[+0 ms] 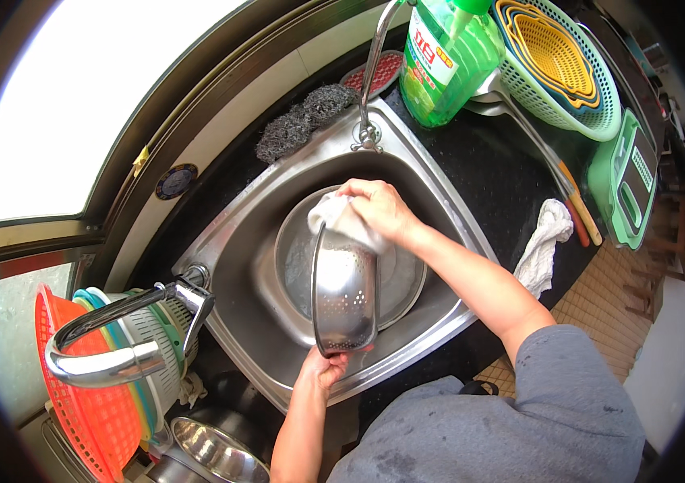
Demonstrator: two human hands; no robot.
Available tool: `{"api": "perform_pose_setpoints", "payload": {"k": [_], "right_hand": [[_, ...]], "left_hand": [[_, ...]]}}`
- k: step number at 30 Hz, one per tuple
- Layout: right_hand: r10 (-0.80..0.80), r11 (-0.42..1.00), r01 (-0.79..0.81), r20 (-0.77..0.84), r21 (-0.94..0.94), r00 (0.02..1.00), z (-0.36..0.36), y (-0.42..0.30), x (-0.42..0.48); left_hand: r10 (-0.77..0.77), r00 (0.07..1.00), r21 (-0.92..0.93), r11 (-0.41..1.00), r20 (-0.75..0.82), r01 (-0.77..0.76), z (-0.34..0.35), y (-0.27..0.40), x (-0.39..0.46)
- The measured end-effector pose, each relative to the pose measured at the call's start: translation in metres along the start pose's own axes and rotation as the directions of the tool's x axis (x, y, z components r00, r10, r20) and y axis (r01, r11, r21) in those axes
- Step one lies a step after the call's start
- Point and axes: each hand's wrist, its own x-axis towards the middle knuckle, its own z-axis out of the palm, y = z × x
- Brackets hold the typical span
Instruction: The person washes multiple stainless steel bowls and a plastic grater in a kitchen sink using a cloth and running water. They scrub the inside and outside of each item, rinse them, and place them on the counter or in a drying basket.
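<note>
My left hand (325,367) grips the lower rim of a perforated stainless steel colander (347,290), which is tilted on its side above the sink (245,265). A bunched white cloth (342,214) is in my right hand (381,208), against the colander's upper edge. Part of the cloth lies over the outer wall. Beneath the colander, a round metal basin (294,241) holding water stands in the sink. The colander hides part of this basin, and some fingers of both hands are hidden.
Chrome faucets (107,362) (367,121) rise at two sides of the sink. Steel wool (306,121) and a green detergent bottle (451,66) stand behind it. Stacked plastic baskets (88,398) are at left. On the right counter lie a white cloth (544,241), long-handled utensils (551,160) and colanders (608,102).
</note>
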Motion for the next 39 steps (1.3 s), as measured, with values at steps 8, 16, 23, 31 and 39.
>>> {"api": "perform_pose_setpoints", "payload": {"k": [8,16,23,31,39], "right_hand": [[0.662,0.154,-0.74,0.488,0.654,0.569,0.049,0.062,-0.064],[0.698,0.234,-0.771,0.45,0.592,0.557,0.045,0.034,-0.092],[0.519,0.851,-0.522,0.061,0.054,0.853,0.007,0.056,-0.072],[0.451,0.619,-0.567,0.345,0.544,0.823,-0.006,-0.026,-0.138],[0.075,0.89,-0.304,0.547,0.341,0.834,0.096,-0.159,-0.195]], "left_hand": [[0.209,0.978,-0.154,0.966,-0.016,-0.209,0.014,-0.011,-0.003],[0.353,0.931,0.113,0.933,-0.094,-0.342,0.006,0.004,0.028],[0.065,0.962,-0.243,0.97,0.266,0.002,-0.011,-0.026,0.017],[0.531,0.84,0.191,0.818,0.112,-0.543,-0.025,-0.069,-0.076],[0.98,0.191,0.118,0.184,0.049,-0.976,-0.166,-0.112,-0.23]]}}
